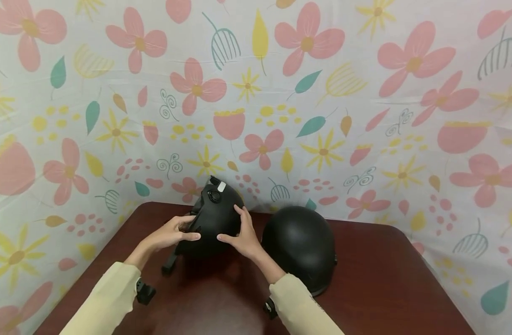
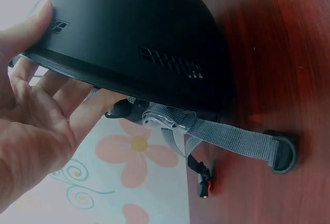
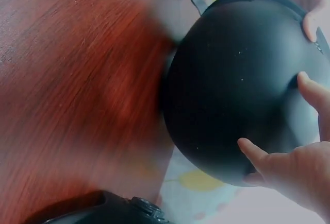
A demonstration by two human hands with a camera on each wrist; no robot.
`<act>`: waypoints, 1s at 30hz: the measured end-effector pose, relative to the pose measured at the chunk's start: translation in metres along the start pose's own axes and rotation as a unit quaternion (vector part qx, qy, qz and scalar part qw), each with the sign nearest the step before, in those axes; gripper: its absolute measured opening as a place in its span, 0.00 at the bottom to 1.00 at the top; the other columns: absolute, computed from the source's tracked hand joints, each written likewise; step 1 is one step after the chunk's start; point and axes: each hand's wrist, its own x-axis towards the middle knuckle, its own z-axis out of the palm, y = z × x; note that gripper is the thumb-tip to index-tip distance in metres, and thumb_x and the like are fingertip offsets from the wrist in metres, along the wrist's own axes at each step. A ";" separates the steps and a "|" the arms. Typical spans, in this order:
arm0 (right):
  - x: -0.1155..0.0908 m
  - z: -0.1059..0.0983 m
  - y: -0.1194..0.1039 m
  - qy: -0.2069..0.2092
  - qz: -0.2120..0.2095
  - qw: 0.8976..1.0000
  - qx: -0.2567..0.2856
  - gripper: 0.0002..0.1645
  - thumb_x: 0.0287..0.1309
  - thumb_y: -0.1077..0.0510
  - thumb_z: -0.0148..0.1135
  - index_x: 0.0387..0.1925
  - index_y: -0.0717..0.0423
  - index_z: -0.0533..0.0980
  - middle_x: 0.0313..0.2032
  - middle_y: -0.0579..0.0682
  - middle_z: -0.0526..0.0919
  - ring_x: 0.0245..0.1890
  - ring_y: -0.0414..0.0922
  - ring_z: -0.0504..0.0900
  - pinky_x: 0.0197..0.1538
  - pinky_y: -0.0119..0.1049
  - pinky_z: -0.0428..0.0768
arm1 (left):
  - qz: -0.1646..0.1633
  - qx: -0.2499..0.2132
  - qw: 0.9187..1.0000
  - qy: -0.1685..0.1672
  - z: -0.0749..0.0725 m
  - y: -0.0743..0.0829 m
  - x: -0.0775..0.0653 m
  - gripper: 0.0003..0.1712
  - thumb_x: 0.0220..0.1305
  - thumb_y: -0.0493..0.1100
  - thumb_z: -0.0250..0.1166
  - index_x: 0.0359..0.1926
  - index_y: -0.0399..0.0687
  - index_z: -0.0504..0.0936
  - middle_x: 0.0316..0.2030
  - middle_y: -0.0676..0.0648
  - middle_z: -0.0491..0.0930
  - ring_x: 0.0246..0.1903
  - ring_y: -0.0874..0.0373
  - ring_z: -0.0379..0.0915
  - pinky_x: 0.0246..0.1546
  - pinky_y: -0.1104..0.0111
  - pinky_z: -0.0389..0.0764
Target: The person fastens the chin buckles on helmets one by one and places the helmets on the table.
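Note:
A black helmet [image 1: 214, 223] is tipped on its side at the back left of the table, its dome turned right. My left hand [image 1: 172, 235] grips its rim; in the left wrist view the thumb [image 2: 38, 26] lies on the shell and the fingers curl under the edge. My right hand [image 1: 245, 235] rests on the dome with fingers and thumb spread, as the right wrist view also shows. Grey chin straps [image 2: 232, 140] hang from the opening, one ending in a black ring [image 2: 283, 154]. A white patch [image 1: 221, 187] and a round black fitting [image 1: 214, 197] show near the upper rim.
A second black helmet [image 1: 299, 246] stands dome up on the dark red-brown table [image 1: 377, 274], just right of my right hand. Behind the table hangs a flower-patterned cloth [image 1: 256, 102]. Black wrist mounts [image 1: 145, 292] sit under both sleeves.

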 end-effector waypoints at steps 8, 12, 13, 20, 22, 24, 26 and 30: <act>-0.003 -0.013 -0.008 -0.008 0.053 0.998 -0.012 0.54 0.58 0.46 0.67 0.77 0.46 0.47 0.77 0.63 0.36 0.77 0.64 0.42 0.71 0.66 0.55 | 0.003 0.031 0.999 -0.013 0.007 0.009 0.008 0.41 0.67 0.47 0.62 0.73 0.33 0.56 0.65 0.28 0.68 0.59 0.38 0.74 0.58 0.47 0.75; -0.005 -0.019 -0.009 0.002 0.068 0.998 -0.009 0.52 0.59 0.42 0.65 0.77 0.43 0.48 0.77 0.61 0.39 0.76 0.64 0.46 0.70 0.66 0.56 | -0.017 0.065 0.998 -0.007 0.009 0.016 0.013 0.42 0.66 0.49 0.63 0.73 0.34 0.58 0.66 0.30 0.67 0.59 0.38 0.73 0.58 0.45 0.74; -0.005 -0.020 -0.009 0.005 0.072 0.997 -0.007 0.52 0.59 0.41 0.65 0.77 0.42 0.48 0.77 0.61 0.40 0.76 0.64 0.46 0.70 0.66 0.56 | -0.026 0.076 0.997 -0.004 0.009 0.019 0.014 0.42 0.66 0.50 0.64 0.73 0.35 0.58 0.67 0.30 0.66 0.59 0.38 0.72 0.59 0.45 0.73; -0.010 -0.028 -0.006 0.014 0.100 0.995 0.013 0.50 0.61 0.39 0.61 0.77 0.42 0.48 0.76 0.61 0.44 0.75 0.65 0.50 0.70 0.63 0.59 | -0.070 0.134 0.988 -0.007 0.015 0.035 0.020 0.44 0.63 0.54 0.66 0.73 0.41 0.61 0.64 0.34 0.71 0.58 0.41 0.73 0.57 0.45 0.74; -0.009 -0.031 -0.007 0.014 0.104 0.994 0.013 0.49 0.61 0.38 0.61 0.77 0.42 0.49 0.76 0.62 0.45 0.74 0.65 0.51 0.70 0.62 0.60 | -0.072 0.143 0.987 -0.009 0.017 0.037 0.021 0.43 0.62 0.54 0.67 0.72 0.41 0.62 0.60 0.35 0.75 0.57 0.42 0.75 0.56 0.46 0.75; -0.009 -0.034 -0.010 0.012 0.105 0.994 0.012 0.49 0.62 0.37 0.60 0.77 0.42 0.49 0.76 0.62 0.46 0.74 0.65 0.52 0.70 0.62 0.60 | -0.073 0.149 0.986 -0.009 0.019 0.038 0.022 0.43 0.62 0.53 0.67 0.72 0.42 0.63 0.59 0.35 0.76 0.57 0.42 0.75 0.56 0.46 0.75; -0.008 -0.036 -0.013 0.012 0.102 0.995 0.008 0.49 0.62 0.37 0.60 0.77 0.42 0.49 0.76 0.61 0.46 0.75 0.64 0.50 0.70 0.63 0.59 | -0.073 0.150 0.986 -0.010 0.020 0.039 0.022 0.42 0.61 0.53 0.67 0.72 0.42 0.64 0.61 0.35 0.75 0.58 0.41 0.74 0.56 0.46 0.75; -0.005 -0.039 -0.023 0.017 0.082 0.996 -0.004 0.49 0.62 0.38 0.60 0.77 0.40 0.48 0.77 0.59 0.44 0.76 0.62 0.47 0.71 0.65 0.56 | -0.072 0.153 0.986 -0.008 0.023 0.041 0.021 0.41 0.61 0.52 0.68 0.71 0.42 0.65 0.66 0.34 0.70 0.60 0.38 0.72 0.56 0.45 0.76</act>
